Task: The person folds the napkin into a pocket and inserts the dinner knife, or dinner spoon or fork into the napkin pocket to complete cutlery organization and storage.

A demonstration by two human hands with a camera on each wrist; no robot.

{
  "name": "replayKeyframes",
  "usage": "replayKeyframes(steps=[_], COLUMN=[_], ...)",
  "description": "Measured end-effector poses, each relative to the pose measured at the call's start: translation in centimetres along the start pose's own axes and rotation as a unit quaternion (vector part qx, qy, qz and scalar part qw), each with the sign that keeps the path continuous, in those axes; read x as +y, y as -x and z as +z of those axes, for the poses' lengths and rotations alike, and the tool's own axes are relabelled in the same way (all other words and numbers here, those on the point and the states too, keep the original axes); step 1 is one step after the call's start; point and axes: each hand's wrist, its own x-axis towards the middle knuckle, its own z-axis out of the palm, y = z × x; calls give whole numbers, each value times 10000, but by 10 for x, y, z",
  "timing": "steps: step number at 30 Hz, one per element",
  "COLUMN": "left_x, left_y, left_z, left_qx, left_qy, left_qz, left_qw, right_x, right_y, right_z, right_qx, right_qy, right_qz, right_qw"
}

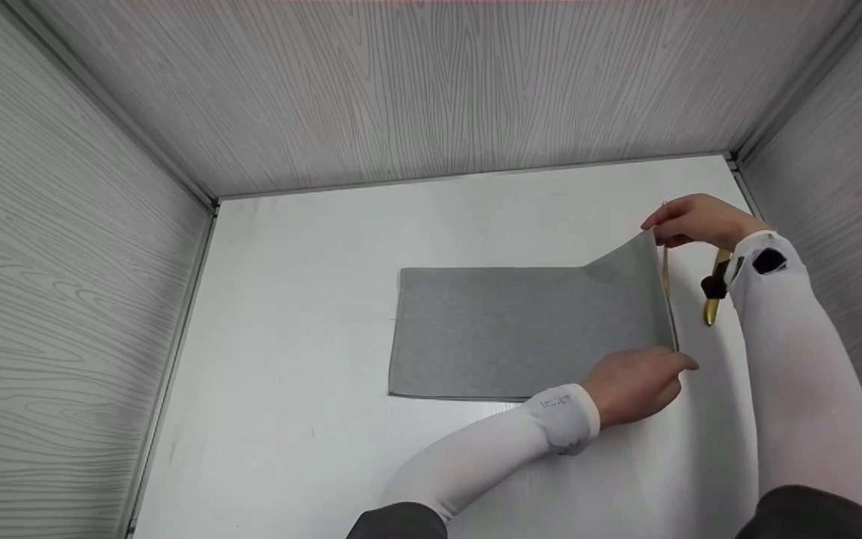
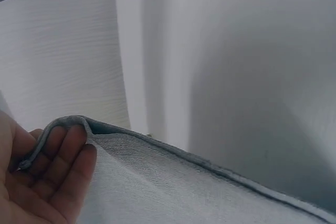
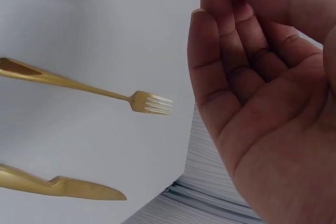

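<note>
A grey cloth (image 1: pixel 498 329), folded into a rectangle with layered edges, lies on the white table. Its right end is raised off the surface. My right hand (image 1: pixel 708 221) pinches the far right corner between thumb and fingertips; in the right wrist view only a sliver of that corner shows at the top. At the near right corner, my left hand (image 1: pixel 637 385) grips the cloth. The left wrist view shows the cloth's edge (image 2: pixel 205 166) running over the curled left fingers (image 2: pixel 71 169). Beyond the raised end lie a gold fork (image 3: pixel 139 101) and a gold knife (image 3: pixel 86 188).
The white table (image 1: pixel 289 322) is bounded by wood-grain panels at the back (image 1: pixel 431 90), left (image 1: pixel 64 299) and right (image 1: pixel 835 172). In the head view, the right wrist's black camera mount partly covers the knife, and the cloth and right hand partly hide the fork.
</note>
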Motion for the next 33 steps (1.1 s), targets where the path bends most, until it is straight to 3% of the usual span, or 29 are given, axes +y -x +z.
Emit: replayKeyframes(steps=[5,8,11,14,19,20,23,27,31,32,33], left_x=[-5,-15,-28,-44,-75,-82,-98,-114,-124,-126,-128], left_y=[6,19,35,56,94,101,121,144,165,170,176], left_z=[-8,-14,-20,-24,-27,-27,-27,-25,-23,-23,-23], left_qx=[245,441,511,491,469,464,422,487,684,705,695], left_qy=[861,1793,2912,4002,5077,5163,5260,5278,5433,5425,5316], left_qz=[-245,-573,-932,-1357,-2102,-2188,-2343,-2465,-2601,-2620,-2635], left_qw=[9957,9811,9507,9050,8342,8267,8165,8113,7953,7950,8019], right_x=[-2,-16,-37,-57,-73,-75,-81,-99,-123,-128,-133], right_y=[-1,0,2,-1,-24,-31,-49,-67,-80,-82,-85], right_z=[3,11,21,33,62,69,88,113,136,142,148], right_qx=[389,532,548,534,509,528,607,604,441,392,338], right_qy=[-99,-408,-613,-728,-946,-938,-746,-367,-300,-315,-336], right_qz=[-269,-462,-655,-844,-1225,-1301,-1479,-1751,-1904,-1909,-1940], right_qw=[9988,9967,9945,9923,9866,9856,9843,9820,9803,9803,9798])
